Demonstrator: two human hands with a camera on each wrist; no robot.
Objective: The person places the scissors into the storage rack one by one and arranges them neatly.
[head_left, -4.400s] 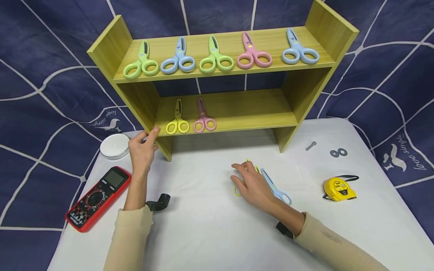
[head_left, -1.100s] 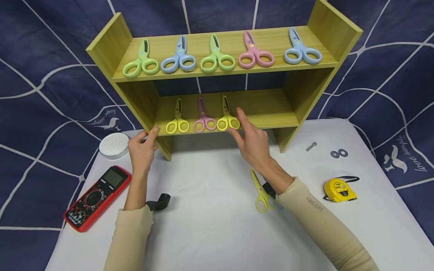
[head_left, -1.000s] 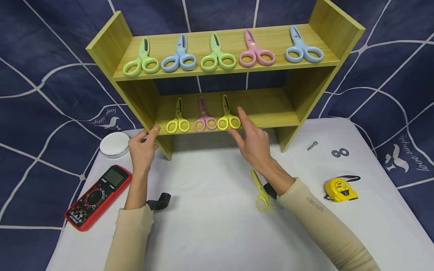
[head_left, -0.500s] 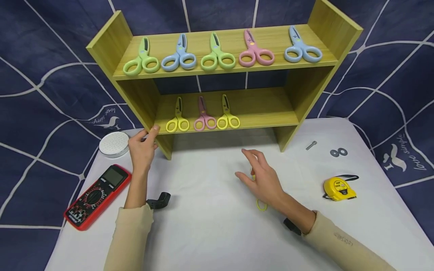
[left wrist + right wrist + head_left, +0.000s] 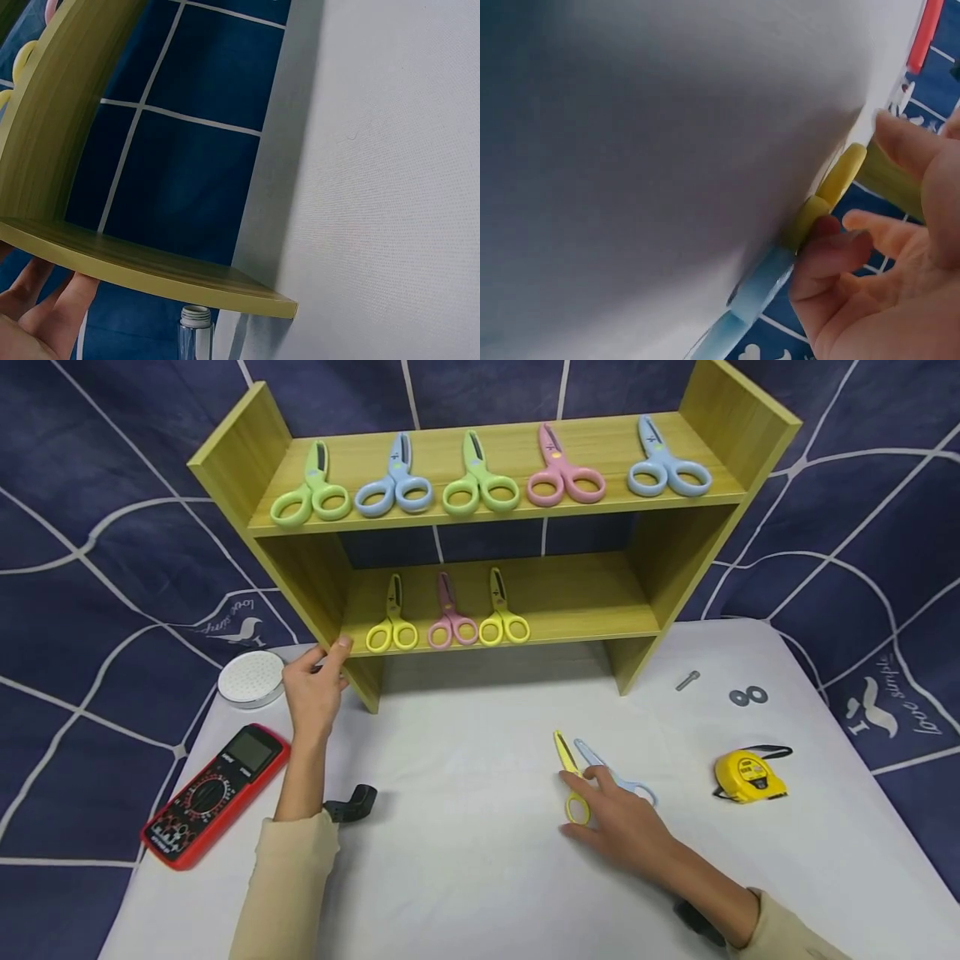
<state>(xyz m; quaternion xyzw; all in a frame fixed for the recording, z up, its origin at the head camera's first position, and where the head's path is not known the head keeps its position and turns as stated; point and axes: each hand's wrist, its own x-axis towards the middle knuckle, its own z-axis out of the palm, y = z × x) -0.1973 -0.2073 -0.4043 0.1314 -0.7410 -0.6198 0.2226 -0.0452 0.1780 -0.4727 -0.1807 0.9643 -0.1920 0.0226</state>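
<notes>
My left hand (image 5: pixel 311 693) grips the lower left side of the two-tier wooden shelf (image 5: pixel 592 597), thumb at the front edge. In the left wrist view its fingers lie against the side panel (image 5: pixel 165 274). On the white table, yellow scissors (image 5: pixel 565 752) and light blue scissors (image 5: pixel 591 755) lie side by side, partly covered by my right hand (image 5: pixel 626 822). The right wrist view has a fingertip right at a yellow handle (image 5: pixel 844 174), the thumb apart from it. Yellow scissors (image 5: pixel 393 610), pink scissors (image 5: pixel 447 606) and more yellow scissors (image 5: pixel 498 602) rest on the lower tier.
Several green, blue and pink scissors (image 5: pixel 558 464) line the upper tier. At left are a shower head (image 5: pixel 251 678) and a red multimeter (image 5: pixel 213 797). A bolt (image 5: pixel 687 681), two washers (image 5: pixel 739 697) and a yellow tape measure (image 5: pixel 750 775) lie at right.
A second pair of yellow scissors has appeared on the lower tier. My right hand has let go there and come down to the yellow scissors on the table. My left hand stays put.
</notes>
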